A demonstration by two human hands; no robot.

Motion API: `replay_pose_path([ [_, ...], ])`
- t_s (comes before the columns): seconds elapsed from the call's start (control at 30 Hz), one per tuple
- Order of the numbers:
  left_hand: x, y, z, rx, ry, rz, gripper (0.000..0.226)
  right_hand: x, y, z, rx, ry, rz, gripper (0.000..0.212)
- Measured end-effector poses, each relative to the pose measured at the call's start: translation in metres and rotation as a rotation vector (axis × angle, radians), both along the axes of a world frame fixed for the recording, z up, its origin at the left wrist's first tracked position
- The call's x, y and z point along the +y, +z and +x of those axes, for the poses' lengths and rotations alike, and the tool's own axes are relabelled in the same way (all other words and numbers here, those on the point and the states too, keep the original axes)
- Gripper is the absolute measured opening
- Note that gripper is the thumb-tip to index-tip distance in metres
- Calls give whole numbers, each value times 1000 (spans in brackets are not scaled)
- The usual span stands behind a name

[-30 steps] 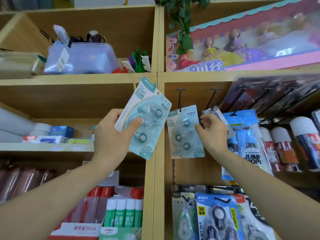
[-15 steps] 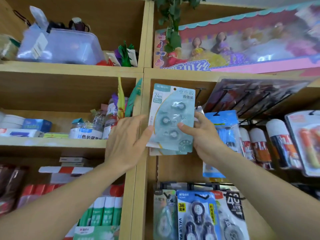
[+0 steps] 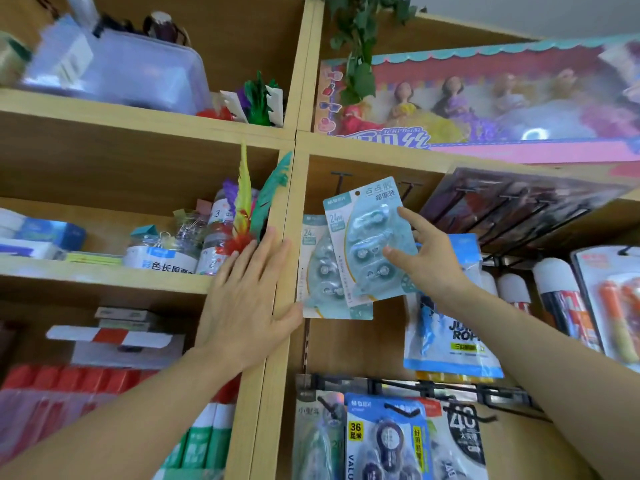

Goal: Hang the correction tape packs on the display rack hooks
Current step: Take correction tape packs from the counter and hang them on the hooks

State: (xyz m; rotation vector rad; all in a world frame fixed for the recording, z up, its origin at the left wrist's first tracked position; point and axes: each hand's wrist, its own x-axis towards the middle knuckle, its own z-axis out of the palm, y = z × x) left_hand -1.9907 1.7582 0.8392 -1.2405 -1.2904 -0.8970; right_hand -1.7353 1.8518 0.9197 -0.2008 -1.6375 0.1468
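Left hand [image 3: 252,299] lies flat on the wooden upright [image 3: 270,393], fingers straight, holding nothing. Right of the upright, right hand [image 3: 426,265] pinches the front correction tape pack [image 3: 367,237], thumb on its blister, pack tilted. A rear pack [image 3: 317,271] sits nearer the upright, partly covered. Black hook [image 3: 340,183] shows above both; whether either pack hangs on it cannot be told. Jump rope bag [image 3: 453,334] crowds further right; feathers [image 3: 268,199] stand left of the upright.
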Motion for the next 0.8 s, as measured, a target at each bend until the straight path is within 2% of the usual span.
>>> replay_pose_path([
  [0.23, 2, -1, -3, -1, -2, 3, 83, 14, -3, -31, -49, -35, -23, 69],
  [0.57, 5, -2, -5, 3, -15, 31, 82, 23, -1, -44, -35, -14, -161, 73],
  [0.8, 6, -2, -6, 9, -11, 35, 81, 17, 4, -34, -145, 126, -350, 64],
])
